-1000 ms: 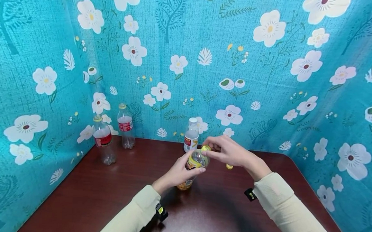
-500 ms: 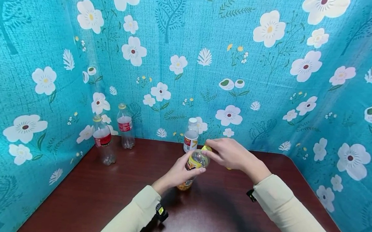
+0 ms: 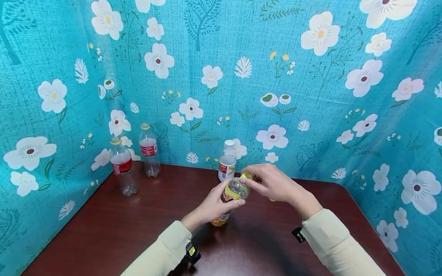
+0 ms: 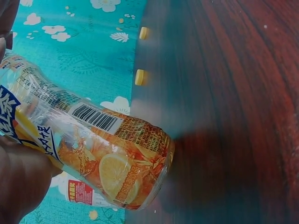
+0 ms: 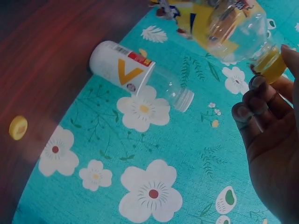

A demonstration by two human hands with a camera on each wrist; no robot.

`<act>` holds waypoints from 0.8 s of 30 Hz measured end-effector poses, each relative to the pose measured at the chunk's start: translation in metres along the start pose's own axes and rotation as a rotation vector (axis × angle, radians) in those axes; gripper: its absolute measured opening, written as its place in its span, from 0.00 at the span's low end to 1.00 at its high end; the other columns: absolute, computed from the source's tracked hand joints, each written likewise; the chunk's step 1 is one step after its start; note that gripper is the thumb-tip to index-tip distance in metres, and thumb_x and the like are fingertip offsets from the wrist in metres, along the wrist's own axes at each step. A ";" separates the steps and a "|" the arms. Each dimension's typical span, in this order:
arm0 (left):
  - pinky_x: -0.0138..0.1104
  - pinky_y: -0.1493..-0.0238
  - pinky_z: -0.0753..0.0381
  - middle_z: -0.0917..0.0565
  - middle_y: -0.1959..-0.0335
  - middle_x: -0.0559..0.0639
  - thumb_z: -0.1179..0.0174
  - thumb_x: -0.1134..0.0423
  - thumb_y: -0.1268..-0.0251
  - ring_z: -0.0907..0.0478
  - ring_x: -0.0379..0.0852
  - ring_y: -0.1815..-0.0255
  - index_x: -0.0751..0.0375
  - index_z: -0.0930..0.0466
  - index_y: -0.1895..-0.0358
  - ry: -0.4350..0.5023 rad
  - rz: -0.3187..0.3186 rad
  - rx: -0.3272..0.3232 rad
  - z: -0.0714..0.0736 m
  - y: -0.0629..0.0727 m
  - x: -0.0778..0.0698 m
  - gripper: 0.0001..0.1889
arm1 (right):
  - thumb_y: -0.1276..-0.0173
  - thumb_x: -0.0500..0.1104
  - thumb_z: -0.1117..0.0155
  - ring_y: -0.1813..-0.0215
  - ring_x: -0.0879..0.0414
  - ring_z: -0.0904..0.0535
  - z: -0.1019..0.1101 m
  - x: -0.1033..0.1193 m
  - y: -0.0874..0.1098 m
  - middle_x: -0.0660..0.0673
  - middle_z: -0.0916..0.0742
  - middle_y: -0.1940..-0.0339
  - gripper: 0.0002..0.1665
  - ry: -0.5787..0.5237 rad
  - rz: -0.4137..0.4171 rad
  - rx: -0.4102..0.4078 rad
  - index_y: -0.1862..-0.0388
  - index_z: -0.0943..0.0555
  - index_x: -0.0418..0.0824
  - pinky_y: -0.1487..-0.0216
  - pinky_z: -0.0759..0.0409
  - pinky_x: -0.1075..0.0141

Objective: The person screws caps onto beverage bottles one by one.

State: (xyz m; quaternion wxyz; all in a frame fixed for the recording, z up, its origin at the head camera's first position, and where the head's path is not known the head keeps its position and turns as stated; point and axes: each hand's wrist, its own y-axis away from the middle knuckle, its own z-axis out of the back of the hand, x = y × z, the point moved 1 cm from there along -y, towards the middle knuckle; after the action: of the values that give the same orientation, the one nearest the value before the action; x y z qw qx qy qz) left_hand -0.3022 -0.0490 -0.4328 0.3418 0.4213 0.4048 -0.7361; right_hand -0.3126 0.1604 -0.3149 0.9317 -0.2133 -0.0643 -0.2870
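Note:
A clear plastic bottle (image 3: 230,192) with a yellow and orange lemon-drink label leans to the right over the table. My left hand (image 3: 211,202) grips it round the middle, its thumb along the near side. In the left wrist view the label's lemon slice and barcode show on the bottle (image 4: 105,140). A yellow bottle cap (image 5: 272,65) sits at the bottle's mouth, and my right hand (image 3: 274,183) pinches it between thumb and fingers. From the right wrist, that hand (image 5: 275,126) appears with its fingertips against the cap's side.
Two clear bottles with red labels, a nearer one (image 3: 122,166) and a farther one (image 3: 149,147), stand at the left. Behind my hands stands a white-capped bottle (image 3: 227,163). Two loose yellow caps, one (image 4: 140,77) and another (image 4: 143,32), lie on the table. Floral curtains border it.
My right hand has turned a little about the cap and dipped slightly, now covering more of a loose cap behind it. The left hand and bottle have hardly moved.

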 end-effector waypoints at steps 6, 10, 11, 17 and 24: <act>0.39 0.48 0.18 0.20 0.41 0.41 0.33 0.48 0.31 0.20 0.43 0.46 0.32 0.36 0.27 0.008 0.018 -0.006 0.000 0.001 0.001 0.33 | 0.22 0.52 0.39 0.77 0.64 0.31 0.000 0.001 -0.002 0.60 0.22 0.75 0.13 -0.051 0.013 0.002 0.49 0.15 0.47 0.75 0.30 0.67; 0.39 0.48 0.17 0.20 0.41 0.41 0.32 0.49 0.31 0.20 0.43 0.46 0.33 0.36 0.27 0.014 0.008 -0.004 0.001 0.000 0.002 0.33 | 0.23 0.51 0.37 0.80 0.65 0.36 0.000 0.001 -0.003 0.58 0.28 0.81 0.08 -0.071 0.017 -0.009 0.52 0.17 0.49 0.77 0.35 0.68; 0.39 0.48 0.17 0.20 0.41 0.41 0.32 0.49 0.31 0.20 0.43 0.46 0.33 0.36 0.27 0.014 0.004 -0.003 0.001 0.000 0.002 0.33 | 0.23 0.50 0.37 0.81 0.65 0.36 0.000 0.001 -0.003 0.57 0.29 0.82 0.07 -0.076 0.017 -0.013 0.53 0.17 0.50 0.78 0.35 0.68; 0.39 0.48 0.17 0.20 0.41 0.41 0.31 0.50 0.32 0.20 0.43 0.46 0.33 0.35 0.27 0.004 -0.010 -0.015 0.001 0.000 0.003 0.33 | 0.23 0.49 0.36 0.81 0.65 0.38 -0.002 0.002 -0.003 0.58 0.31 0.83 0.04 -0.068 0.016 -0.049 0.57 0.19 0.51 0.78 0.37 0.68; 0.39 0.49 0.18 0.19 0.43 0.44 0.31 0.56 0.31 0.20 0.43 0.48 0.39 0.33 0.28 0.000 -0.031 -0.092 -0.004 0.003 -0.004 0.32 | 0.26 0.48 0.33 0.85 0.64 0.37 -0.012 0.020 -0.007 0.57 0.30 0.87 0.12 0.038 -0.148 -0.178 0.65 0.19 0.42 0.82 0.38 0.68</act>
State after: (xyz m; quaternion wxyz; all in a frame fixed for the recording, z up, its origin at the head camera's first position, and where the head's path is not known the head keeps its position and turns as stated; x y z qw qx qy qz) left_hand -0.2971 -0.0462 -0.4314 0.3493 0.3986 0.4446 -0.7221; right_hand -0.3003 0.1404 -0.3182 0.8864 -0.2842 -0.0366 -0.3634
